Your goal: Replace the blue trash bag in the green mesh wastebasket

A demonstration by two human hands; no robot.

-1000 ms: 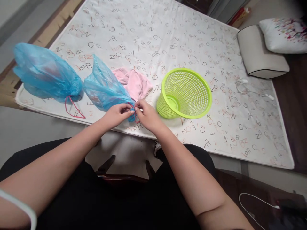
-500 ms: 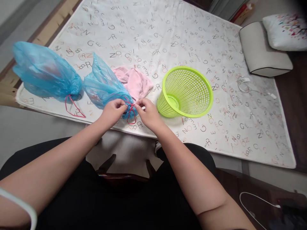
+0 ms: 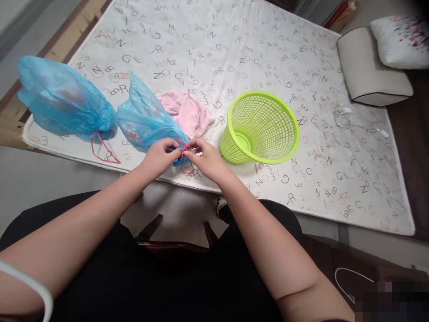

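A blue plastic bag (image 3: 142, 120) lies near the front edge of the mattress, its gathered neck between my hands. Red drawstring (image 3: 188, 169) loops out of that neck. My left hand (image 3: 163, 152) pinches the drawstring at the neck from the left. From the right, my right hand (image 3: 205, 156) pinches the same string, its fingertips almost touching the left ones. The exact knot is partly hidden by the fingers. Right behind the bag rests a crumpled pink cloth (image 3: 192, 114).
Another blue bag (image 3: 67, 100), closed, with a red string loop, lies at the left. A green mesh basket (image 3: 231, 138) stands close by my right hand. A cable (image 3: 342, 118), a beige cushion (image 3: 372, 67) and a white floral pillow (image 3: 398, 42) are at the right.
My fingertips have come closer together at the bag's neck. The red loop below has shifted slightly right. The other bag and the basket stay where they were.
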